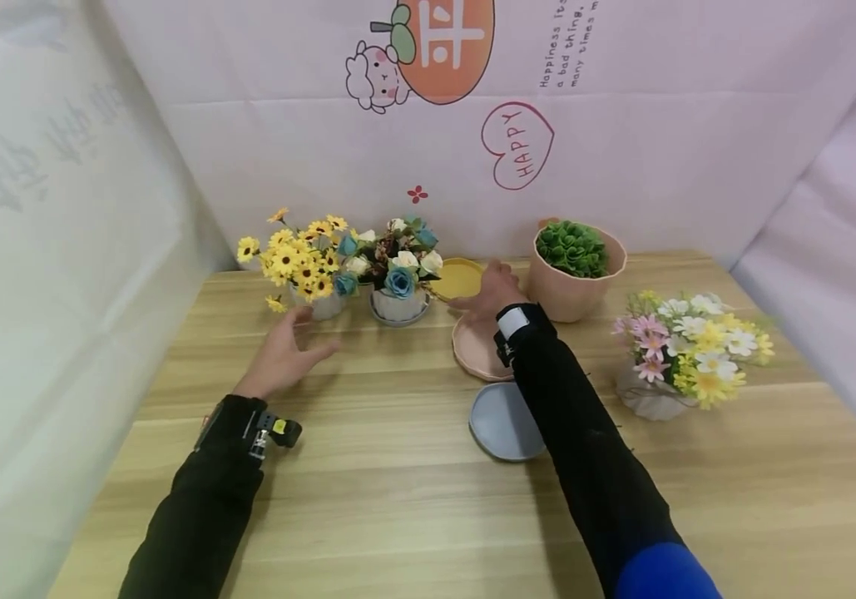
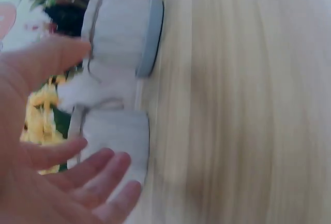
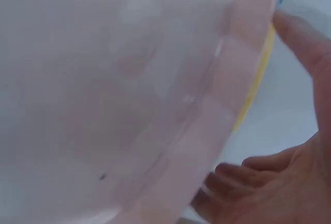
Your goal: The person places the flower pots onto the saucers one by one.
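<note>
My left hand point(image 1: 281, 358) hovers with thumb and fingers spread beside a white pot point(image 2: 121, 136) of yellow daisy-like flowers point(image 1: 289, 258). In the left wrist view its fingers overlap that pot, while the thumb points at a second white pot point(image 2: 119, 32) of blue and cream roses, which sits on a grey-blue saucer point(image 2: 153, 35). Over toward the back, my right hand point(image 1: 491, 295) reaches across a pink saucer point(image 1: 472, 356) to a yellow saucer point(image 1: 457, 276). Its thumb and fingers are apart, with the yellow rim showing between them in the right wrist view.
Just right of my right hand stands a pink pot point(image 1: 570, 295) with a green plant point(image 1: 572, 248). A blue-grey saucer point(image 1: 501, 424) lies partly under the right forearm. Farther right is a pot point(image 1: 648, 395) of mixed flowers. A printed cloth point(image 1: 300, 158) hangs behind the wooden table point(image 1: 368, 516).
</note>
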Motion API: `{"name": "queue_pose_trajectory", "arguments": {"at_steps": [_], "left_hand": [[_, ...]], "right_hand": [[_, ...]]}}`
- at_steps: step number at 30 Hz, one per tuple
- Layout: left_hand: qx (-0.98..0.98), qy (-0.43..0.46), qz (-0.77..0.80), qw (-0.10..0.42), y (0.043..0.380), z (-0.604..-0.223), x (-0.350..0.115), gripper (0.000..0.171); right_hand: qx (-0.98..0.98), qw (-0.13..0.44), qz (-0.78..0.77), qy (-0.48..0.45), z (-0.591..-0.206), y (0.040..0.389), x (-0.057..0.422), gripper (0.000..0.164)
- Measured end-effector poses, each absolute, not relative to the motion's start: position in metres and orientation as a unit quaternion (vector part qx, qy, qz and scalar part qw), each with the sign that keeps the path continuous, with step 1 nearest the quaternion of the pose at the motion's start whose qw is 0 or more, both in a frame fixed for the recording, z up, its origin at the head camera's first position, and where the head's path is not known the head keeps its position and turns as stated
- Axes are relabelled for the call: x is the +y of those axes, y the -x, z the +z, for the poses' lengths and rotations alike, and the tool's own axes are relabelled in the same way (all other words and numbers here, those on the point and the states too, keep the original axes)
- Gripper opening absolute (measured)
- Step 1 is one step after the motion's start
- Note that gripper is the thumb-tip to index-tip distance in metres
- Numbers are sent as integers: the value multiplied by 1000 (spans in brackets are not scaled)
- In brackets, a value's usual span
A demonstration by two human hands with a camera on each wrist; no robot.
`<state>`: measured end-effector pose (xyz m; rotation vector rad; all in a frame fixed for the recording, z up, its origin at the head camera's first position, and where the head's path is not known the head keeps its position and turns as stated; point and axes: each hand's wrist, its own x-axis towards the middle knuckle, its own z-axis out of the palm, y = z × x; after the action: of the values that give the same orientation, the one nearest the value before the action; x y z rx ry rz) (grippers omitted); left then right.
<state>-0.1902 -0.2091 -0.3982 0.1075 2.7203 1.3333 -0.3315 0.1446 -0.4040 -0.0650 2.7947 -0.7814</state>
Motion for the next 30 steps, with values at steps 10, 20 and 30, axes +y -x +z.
{"name": "queue_pose_trajectory", "arguments": {"at_steps": [10, 20, 30], "left_hand": [[900, 41, 434, 8, 235, -419, -212, 115], [864, 93, 494, -21, 281, -428, -210, 106], [886, 88, 451, -60, 285, -428, -213, 90]], "right_hand": [[960, 118, -255, 0, -407, 336, 138, 117], [964, 107, -244, -7, -412, 338, 121, 106], [968, 78, -240, 4, -412, 335, 123, 85]]}}
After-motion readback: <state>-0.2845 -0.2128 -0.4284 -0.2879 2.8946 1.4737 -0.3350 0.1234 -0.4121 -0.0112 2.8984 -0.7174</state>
